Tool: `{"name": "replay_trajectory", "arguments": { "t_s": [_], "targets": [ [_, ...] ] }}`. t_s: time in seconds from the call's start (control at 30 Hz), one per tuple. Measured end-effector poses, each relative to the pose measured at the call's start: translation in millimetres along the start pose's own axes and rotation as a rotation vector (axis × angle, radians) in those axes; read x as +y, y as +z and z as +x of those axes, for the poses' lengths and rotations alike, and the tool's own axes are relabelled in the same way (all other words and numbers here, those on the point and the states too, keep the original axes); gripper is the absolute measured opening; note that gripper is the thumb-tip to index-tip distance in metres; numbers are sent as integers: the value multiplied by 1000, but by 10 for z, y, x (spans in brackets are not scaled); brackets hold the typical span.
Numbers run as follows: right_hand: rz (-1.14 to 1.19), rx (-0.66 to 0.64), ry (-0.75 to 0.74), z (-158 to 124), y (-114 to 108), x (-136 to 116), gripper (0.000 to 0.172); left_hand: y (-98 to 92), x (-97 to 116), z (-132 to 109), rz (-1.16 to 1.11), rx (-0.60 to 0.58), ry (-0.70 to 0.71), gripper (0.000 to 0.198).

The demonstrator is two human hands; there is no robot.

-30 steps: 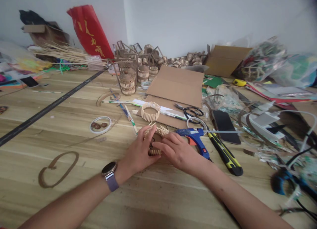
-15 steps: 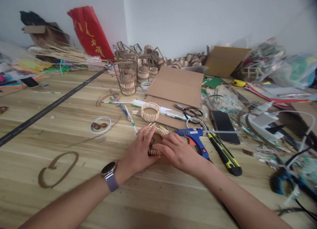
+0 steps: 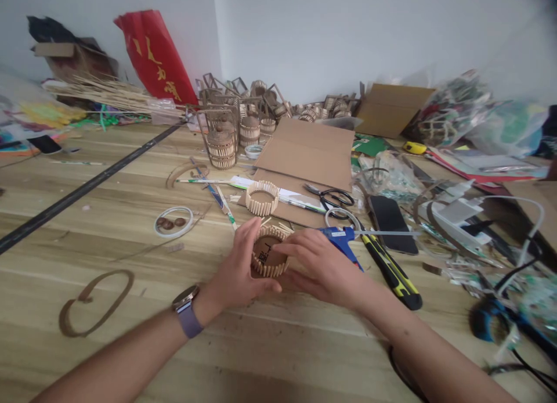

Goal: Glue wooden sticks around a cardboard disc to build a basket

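Between my hands sits a small round basket (image 3: 270, 258), with a brown disc base bearing dark characters and a wall of short pale wooden sticks. My left hand (image 3: 243, 263) curls around its left side, fingers at the far rim and thumb along the near side. On the right, my right hand (image 3: 319, 263) grips the rim, index finger reaching over the inside and thumb low; part of the wall is hidden behind it. Just beyond stands a separate wooden-stick ring (image 3: 262, 198). A blue glue gun (image 3: 342, 240) lies right of my right hand, partly covered by it.
Black scissors (image 3: 333, 198), a yellow-black utility knife (image 3: 391, 269) and a phone (image 3: 394, 224) lie right. Cardboard sheets (image 3: 307, 153) and finished small baskets (image 3: 221, 147) stand behind. Left are a white ring (image 3: 173, 222) with brown beads and a brown strip loop (image 3: 96, 304).
My hands have spread slightly apart, showing more of the basket's base and near wall. The right hand now covers more of the glue gun. The view has shifted slightly.
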State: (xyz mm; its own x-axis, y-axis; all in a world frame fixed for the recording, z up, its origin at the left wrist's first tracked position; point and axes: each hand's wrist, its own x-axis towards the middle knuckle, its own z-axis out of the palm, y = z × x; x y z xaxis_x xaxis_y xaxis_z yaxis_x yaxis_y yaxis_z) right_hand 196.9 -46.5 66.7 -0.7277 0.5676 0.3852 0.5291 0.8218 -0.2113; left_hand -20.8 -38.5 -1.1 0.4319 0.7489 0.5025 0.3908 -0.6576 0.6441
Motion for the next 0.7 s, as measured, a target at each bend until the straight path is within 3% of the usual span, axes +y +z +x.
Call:
{"name": "replay_trajectory", "arguments": {
  "t_s": [0.23, 0.4, 0.5, 0.6, 0.63, 0.7],
  "targets": [
    [1, 464, 286, -133, -419, 23, 8, -123, -2, -3, -118, 231, -62, 61],
    [-58, 794, 574, -224, -655, 16, 32, -158, 16, 84, -108, 329, -260, 45],
    [-198, 867, 735, -249, -849, 81, 33, -164, 33, 121, -104, 321, -391, 36],
    [-310, 954, 889, -352, -1005, 253, 32, -162, 34, 142, -92, 317, -427, 31],
    [-301, 935, 992, -414, -1037, 325, 33, -160, 30, 146, -92, 318, -429, 30],
    [-310, 734, 1264, -576, -1071, 463, 33, -158, 16, 147, -106, 323, -434, 28]
  ]
}}
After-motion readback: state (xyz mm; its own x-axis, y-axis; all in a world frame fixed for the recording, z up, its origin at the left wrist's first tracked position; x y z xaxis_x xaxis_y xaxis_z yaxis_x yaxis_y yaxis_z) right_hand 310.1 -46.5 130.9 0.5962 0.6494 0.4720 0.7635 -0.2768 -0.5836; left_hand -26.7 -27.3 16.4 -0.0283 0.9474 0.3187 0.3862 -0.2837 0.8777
